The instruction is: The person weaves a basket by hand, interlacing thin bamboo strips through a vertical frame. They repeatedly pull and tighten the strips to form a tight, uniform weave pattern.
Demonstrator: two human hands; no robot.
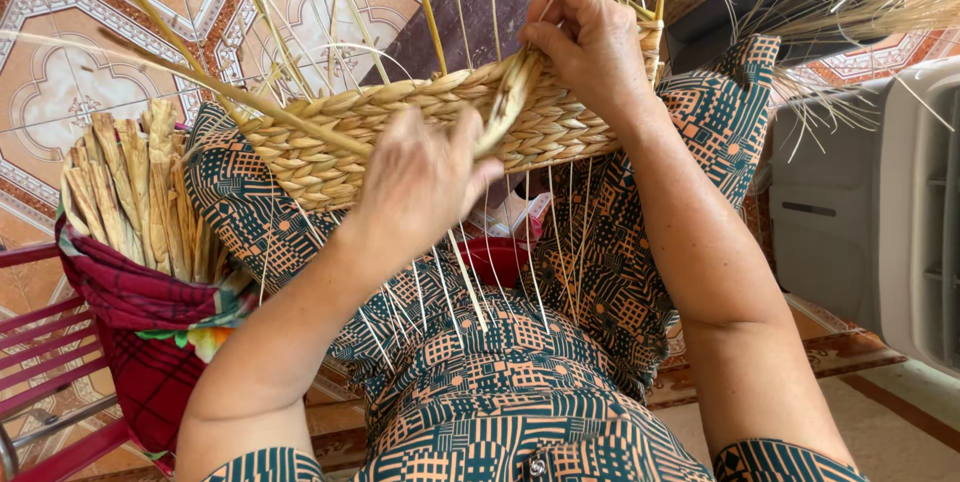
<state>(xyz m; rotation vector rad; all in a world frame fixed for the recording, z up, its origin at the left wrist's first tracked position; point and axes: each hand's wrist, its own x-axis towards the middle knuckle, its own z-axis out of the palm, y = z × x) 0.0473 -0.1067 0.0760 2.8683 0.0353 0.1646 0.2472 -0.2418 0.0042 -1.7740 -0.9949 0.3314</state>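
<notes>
Basket (pixel 400 127), half woven, rests tilted across my lap on the patterned dress (pixel 500 362), its rim turned toward me. Wall: rows of plaited pale-straw braid, tightly laid, tan to yellow-green. Thin upright stakes (pixel 300 12) project past the rim in all directions, and more hang loose below the wall over my knees.

Step in hand, as I judge it: working one weaver into the top row. A flat, thick strand (pixel 510 97) crosses the rim diagonally. My right hand (pixel 590 42) is at the top edge, fingers closed in a pinch on the upper end of that strand, pressing it against the wall. My left hand (pixel 420 182) is in front of the wall, fingers curled around the strand's lower end; its fingertips are hidden behind the hand, so the exact hold cannot be read.

Next move, judged: strand needs tucking behind the adjoining stake and pulling snug, with steady tension so the row sits level with those beneath and does not gape.

To my left: bundle of dried flat fibre strips (pixel 130 182), standing upright in a red checked cloth (pixel 140 322) on a red chair (pixel 40 342). Patterned floor tiles (pixel 60 72) beyond. Grey appliance (pixel 890 202) at right.
</notes>
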